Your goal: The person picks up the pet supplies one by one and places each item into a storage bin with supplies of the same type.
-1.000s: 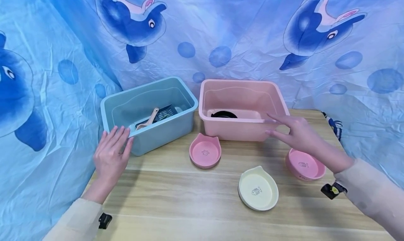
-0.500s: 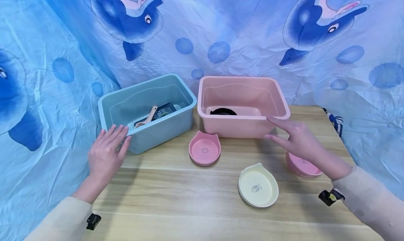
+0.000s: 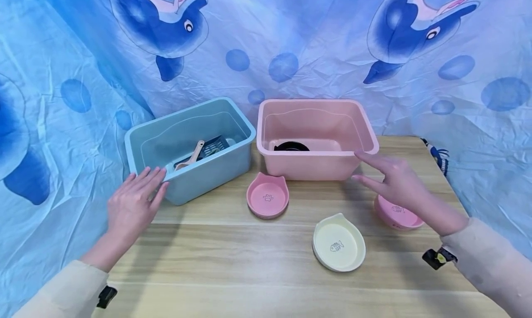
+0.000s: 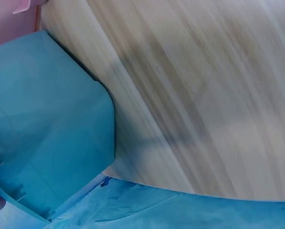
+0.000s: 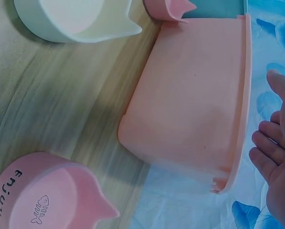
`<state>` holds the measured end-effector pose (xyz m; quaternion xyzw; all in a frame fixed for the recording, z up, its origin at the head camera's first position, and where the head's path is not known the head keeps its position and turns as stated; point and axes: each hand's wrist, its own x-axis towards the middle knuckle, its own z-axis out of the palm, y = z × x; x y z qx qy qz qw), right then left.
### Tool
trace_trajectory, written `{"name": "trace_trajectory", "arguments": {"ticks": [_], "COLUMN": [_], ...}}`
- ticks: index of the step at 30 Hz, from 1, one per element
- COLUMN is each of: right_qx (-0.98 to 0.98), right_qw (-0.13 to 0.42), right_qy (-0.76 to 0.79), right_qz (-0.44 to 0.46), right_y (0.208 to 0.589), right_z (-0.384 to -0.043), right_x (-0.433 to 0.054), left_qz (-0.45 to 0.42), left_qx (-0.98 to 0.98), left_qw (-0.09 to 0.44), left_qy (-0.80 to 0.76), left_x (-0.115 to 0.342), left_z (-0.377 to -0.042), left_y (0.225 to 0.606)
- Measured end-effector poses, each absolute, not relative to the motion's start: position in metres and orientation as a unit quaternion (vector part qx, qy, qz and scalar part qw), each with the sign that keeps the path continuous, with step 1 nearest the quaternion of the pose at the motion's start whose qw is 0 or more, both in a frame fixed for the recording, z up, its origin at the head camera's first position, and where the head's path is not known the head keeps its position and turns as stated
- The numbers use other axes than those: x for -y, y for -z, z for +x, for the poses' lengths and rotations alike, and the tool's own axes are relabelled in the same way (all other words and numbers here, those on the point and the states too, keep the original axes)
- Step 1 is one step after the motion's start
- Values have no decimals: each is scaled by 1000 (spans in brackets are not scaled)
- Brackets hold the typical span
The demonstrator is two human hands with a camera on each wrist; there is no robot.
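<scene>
A: Where's the left hand [image 3: 135,200]?
B: At the near left corner of the blue tub [image 3: 212,172], its long fingers straight and side by side, the thumb set a little apart. The fingertips overlap the rim; how firmly they touch, I can't tell.
A: And the right hand [image 3: 396,177]?
B: Beside the near right corner of the pink tub [image 3: 309,166], spread, with forefinger and thumb parted and nothing pinched. The right wrist view shows its palm just past the rim; contact there I can't confirm.
A: How do the tubs stand?
B: Both upright on the wooden bench [image 3: 241,258], next to each other, the blue one turned at an angle.
A: Anything inside?
B: The blue one holds a dark slotted scoop [image 3: 215,144] and a pale pink scoop [image 3: 195,154] overlapping it. In the pink one there's a black dish [image 3: 292,146], partly hidden by the front wall.
A: And the bowls?
B: Three, all cat-eared. The pink paw-print bowl [image 3: 268,204] sits just before the pink tub's left corner, the cream fishbone bowl [image 3: 338,244] lies nearer the viewer, and the pink fishbone bowl [image 3: 400,216] is partly covered by the right forearm.
</scene>
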<state>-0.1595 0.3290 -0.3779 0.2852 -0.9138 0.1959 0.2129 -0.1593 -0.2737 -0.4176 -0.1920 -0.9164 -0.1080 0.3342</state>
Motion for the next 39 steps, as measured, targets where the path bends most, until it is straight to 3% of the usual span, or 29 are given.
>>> {"name": "trace_trajectory", "arguments": {"ticks": [12,25,34,39], "right_qx": [920,917,938,944], "right_qw": [182,170,132,138], "right_qy": [-204,-217,-208,-191], "right_qz": [282,288,243,230], "right_y": [385,388,387,387], "right_z": [-155,-148,-141,-137], "right_x": [-324,-316,-327,-339], "left_qz": [-282,-360,-404,-399], "left_qx": [883,878,870,878], "left_qw": [368,310,272,250], "left_qy": [72,65,79,86], "left_x": [260,212,154,122], "left_z": [-177,-210,-233,-241], "left_y": [396,374,377,384]}}
